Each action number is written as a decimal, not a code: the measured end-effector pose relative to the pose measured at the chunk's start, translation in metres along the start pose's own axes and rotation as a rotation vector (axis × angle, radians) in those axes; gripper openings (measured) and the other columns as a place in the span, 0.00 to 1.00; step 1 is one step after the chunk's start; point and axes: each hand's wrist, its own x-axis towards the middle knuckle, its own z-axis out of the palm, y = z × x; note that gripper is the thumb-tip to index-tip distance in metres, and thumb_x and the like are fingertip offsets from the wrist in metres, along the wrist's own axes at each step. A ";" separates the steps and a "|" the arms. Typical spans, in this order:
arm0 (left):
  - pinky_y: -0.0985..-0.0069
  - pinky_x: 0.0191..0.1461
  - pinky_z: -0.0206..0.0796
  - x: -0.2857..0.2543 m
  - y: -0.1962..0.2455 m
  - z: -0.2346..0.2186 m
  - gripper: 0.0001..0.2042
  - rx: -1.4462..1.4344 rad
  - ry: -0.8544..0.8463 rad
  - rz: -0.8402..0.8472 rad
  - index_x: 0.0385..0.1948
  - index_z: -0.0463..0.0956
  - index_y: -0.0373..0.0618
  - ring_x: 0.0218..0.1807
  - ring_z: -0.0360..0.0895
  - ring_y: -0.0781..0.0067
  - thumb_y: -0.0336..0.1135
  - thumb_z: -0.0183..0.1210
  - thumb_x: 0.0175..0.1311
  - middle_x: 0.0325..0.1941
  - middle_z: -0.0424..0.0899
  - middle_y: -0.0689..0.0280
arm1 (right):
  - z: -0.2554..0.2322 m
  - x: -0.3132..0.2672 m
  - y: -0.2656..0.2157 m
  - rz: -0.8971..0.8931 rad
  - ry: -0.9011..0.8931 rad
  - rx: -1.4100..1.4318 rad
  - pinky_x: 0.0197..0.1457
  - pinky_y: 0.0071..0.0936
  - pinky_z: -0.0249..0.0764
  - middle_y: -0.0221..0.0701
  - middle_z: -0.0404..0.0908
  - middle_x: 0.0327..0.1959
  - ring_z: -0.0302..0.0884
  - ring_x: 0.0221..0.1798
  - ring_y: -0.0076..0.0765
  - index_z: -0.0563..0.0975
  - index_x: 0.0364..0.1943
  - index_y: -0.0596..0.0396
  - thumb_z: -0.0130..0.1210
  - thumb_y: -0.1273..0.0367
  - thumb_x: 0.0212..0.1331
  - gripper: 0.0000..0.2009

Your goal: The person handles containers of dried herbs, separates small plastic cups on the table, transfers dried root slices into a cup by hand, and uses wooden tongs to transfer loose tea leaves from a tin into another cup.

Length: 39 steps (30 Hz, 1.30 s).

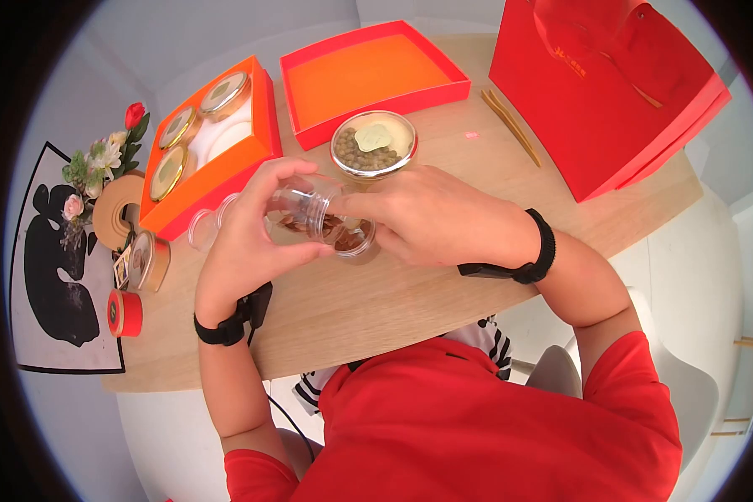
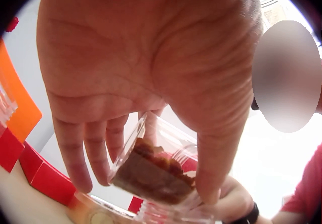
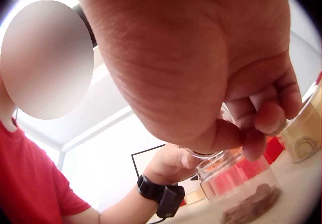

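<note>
My left hand grips a tilted clear jar between thumb and fingers; brown pieces lie inside it. Its mouth is over a second clear jar, which stands on the table with brown pieces in it. My right hand is at the tilted jar's mouth, index finger reaching to the rim in the head view. Bent fingers of the right hand show above the standing jar in the right wrist view; whether they pinch anything is hidden.
Behind the hands stands a round container of greenish balls. An orange-lined box with gold-lidded jars, an open red tray, a red bag and gold tongs are around it. Flowers and a red tin are left.
</note>
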 end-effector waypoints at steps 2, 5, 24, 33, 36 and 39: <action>0.64 0.63 0.79 0.000 -0.001 0.000 0.41 -0.007 0.002 -0.009 0.67 0.75 0.48 0.63 0.82 0.66 0.26 0.82 0.44 0.65 0.80 0.65 | 0.003 0.000 0.003 -0.013 0.015 0.003 0.35 0.49 0.80 0.46 0.83 0.23 0.85 0.28 0.57 0.82 0.62 0.54 0.66 0.74 0.58 0.24; 0.64 0.63 0.79 0.000 -0.002 0.000 0.42 -0.012 0.005 -0.011 0.67 0.75 0.49 0.64 0.81 0.66 0.26 0.82 0.43 0.66 0.80 0.65 | 0.005 -0.001 0.006 -0.025 0.023 0.006 0.35 0.49 0.80 0.46 0.83 0.23 0.86 0.28 0.57 0.82 0.61 0.55 0.66 0.74 0.58 0.23; 0.65 0.62 0.79 0.001 -0.001 0.000 0.42 -0.039 0.020 0.027 0.68 0.75 0.49 0.67 0.79 0.66 0.22 0.80 0.44 0.68 0.78 0.65 | 0.004 0.001 0.003 0.004 0.043 0.080 0.41 0.48 0.82 0.47 0.87 0.28 0.88 0.33 0.55 0.87 0.57 0.52 0.65 0.72 0.59 0.20; 0.66 0.61 0.78 0.001 -0.004 -0.001 0.42 -0.028 0.021 0.031 0.70 0.75 0.50 0.68 0.78 0.66 0.21 0.80 0.45 0.72 0.76 0.65 | -0.003 0.001 -0.001 0.055 -0.011 0.137 0.41 0.47 0.81 0.44 0.86 0.35 0.86 0.36 0.54 0.87 0.54 0.52 0.57 0.81 0.56 0.21; 0.66 0.62 0.77 0.001 -0.005 -0.002 0.42 -0.028 0.025 0.030 0.70 0.74 0.50 0.68 0.78 0.66 0.21 0.79 0.46 0.72 0.76 0.65 | -0.002 0.002 0.001 0.047 0.005 0.160 0.41 0.47 0.81 0.45 0.86 0.34 0.86 0.36 0.54 0.87 0.55 0.53 0.57 0.81 0.56 0.22; 0.66 0.62 0.77 0.001 -0.003 -0.002 0.42 -0.035 0.026 0.025 0.70 0.74 0.50 0.68 0.78 0.66 0.21 0.79 0.46 0.72 0.76 0.65 | -0.005 0.003 -0.004 0.075 0.012 0.137 0.41 0.48 0.81 0.45 0.86 0.34 0.86 0.36 0.55 0.85 0.58 0.53 0.56 0.81 0.56 0.24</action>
